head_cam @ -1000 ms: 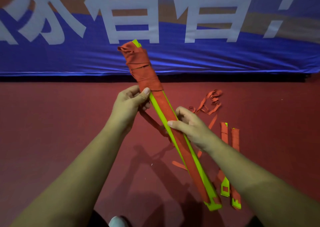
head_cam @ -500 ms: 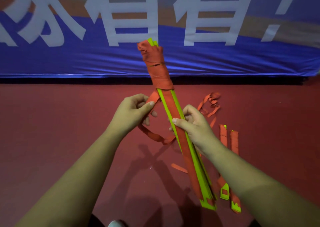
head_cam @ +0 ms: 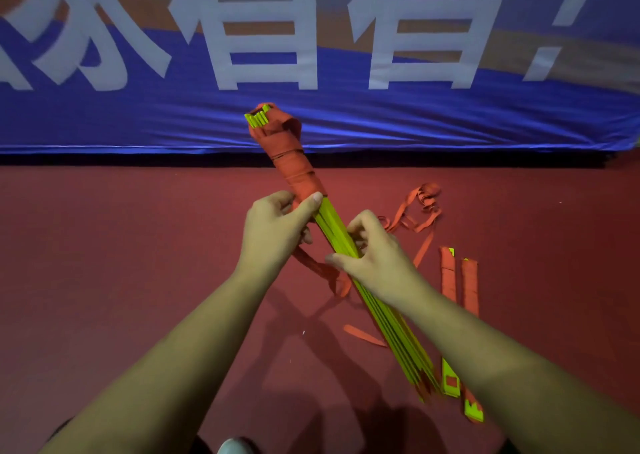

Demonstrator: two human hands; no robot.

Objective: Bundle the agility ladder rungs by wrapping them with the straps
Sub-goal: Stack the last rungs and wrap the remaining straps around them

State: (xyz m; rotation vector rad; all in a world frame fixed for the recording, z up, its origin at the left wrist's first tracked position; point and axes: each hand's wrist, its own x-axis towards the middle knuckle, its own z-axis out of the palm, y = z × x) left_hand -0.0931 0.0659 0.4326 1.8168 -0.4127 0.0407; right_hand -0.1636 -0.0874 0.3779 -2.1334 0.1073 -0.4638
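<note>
I hold a long stack of yellow-green ladder rungs (head_cam: 334, 227) slanting from upper left to lower right above the floor. Its far end is wound with orange strap (head_cam: 292, 163). My left hand (head_cam: 277, 232) pinches the strap against the stack just below the wound part, thumb on top. A loose length of strap (head_cam: 311, 266) hangs under the hands. My right hand (head_cam: 372, 256) grips the stack at its middle, fingers curled round it. The near end of the rungs (head_cam: 414, 360) fans out low between my forearms.
Two more rungs (head_cam: 460, 280) partly wrapped in orange lie on the red floor (head_cam: 138, 263) at right, with a tangle of orange strap (head_cam: 420, 208) beyond them. A blue banner (head_cam: 450, 118) with large white characters runs along the back. A shoe tip (head_cam: 235, 446) shows at the bottom.
The bundle has rolled, so its yellow-green edges now face me instead of the orange face. Its far end swung right, then back left. My left hand carried the strap round up against the stack.
</note>
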